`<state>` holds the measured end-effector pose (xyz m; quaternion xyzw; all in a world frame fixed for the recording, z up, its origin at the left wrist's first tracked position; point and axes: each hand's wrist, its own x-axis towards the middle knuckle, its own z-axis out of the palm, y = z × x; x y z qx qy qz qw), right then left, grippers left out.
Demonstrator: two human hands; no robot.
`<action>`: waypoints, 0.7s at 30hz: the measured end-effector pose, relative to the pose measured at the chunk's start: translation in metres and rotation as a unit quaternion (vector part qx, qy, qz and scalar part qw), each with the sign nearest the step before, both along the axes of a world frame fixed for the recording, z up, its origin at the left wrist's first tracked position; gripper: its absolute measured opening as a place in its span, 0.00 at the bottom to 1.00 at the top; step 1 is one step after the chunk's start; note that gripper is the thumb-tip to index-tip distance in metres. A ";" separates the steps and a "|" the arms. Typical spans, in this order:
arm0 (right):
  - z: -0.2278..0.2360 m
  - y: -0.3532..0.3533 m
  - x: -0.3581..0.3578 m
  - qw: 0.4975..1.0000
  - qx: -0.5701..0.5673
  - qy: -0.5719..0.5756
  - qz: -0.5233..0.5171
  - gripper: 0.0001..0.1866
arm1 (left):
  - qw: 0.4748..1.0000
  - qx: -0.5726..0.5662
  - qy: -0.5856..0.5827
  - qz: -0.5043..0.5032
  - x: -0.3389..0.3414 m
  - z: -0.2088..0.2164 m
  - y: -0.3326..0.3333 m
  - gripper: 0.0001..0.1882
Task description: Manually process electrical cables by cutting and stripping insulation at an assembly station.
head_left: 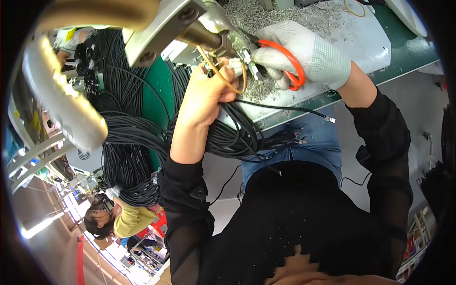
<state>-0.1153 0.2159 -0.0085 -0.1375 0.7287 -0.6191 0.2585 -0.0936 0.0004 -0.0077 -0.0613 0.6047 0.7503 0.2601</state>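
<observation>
My left hand (202, 95), bare, is closed at the front of a metal machine head (209, 38). Its fingers pinch a black cable (280, 107), whose clear plug end sticks out to the right. A tan loop (218, 71) hangs around the fingers. Close beside it, my right hand (299, 52) in a white knitted glove is closed around a red-handled tool (298, 66). The tool's working end is hidden by the glove and the machine. Between the hands, small metal and pale parts (251, 66) show, too small to name.
Small grey scraps (304, 21) litter the white sheet (375, 47) on the green table (413, 52). Bundles of black cables (123, 128) cover its left side, and another bundle (237, 133) hangs over the edge by my lap. A lit lamp (71, 99) and a co-worker (128, 221) are at left.
</observation>
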 end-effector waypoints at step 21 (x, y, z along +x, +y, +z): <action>-0.010 0.001 -0.011 0.982 -0.152 -0.102 0.040 0.17 | 0.939 -0.279 0.202 -0.015 0.000 0.003 -0.002 0.10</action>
